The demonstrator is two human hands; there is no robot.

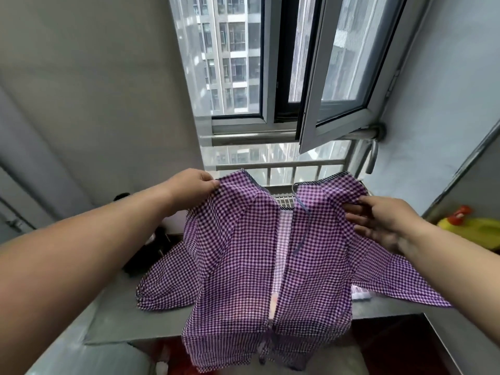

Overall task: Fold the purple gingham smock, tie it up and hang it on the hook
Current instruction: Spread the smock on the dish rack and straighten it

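The purple gingham smock (243, 255) hangs spread out in front of me, its split back facing me and its hem drooping past the counter's front edge. My left hand (193, 189) pinches the smock's upper left shoulder. My right hand (384, 220) grips the upper right shoulder, fingers curled into the cloth. Both sleeves trail down, the left one lying on the grey counter (113, 315). A thin tie string (300, 201) dangles near the neckline. No hook can be made out.
A window with an open sash (341, 77) and a metal railing (270, 166) stand behind the counter. Dark objects (151, 250) sit at the left under the sleeve. A yellow and red toy (470, 226) lies at the right. A wire rack (284, 200) shows behind the neckline.
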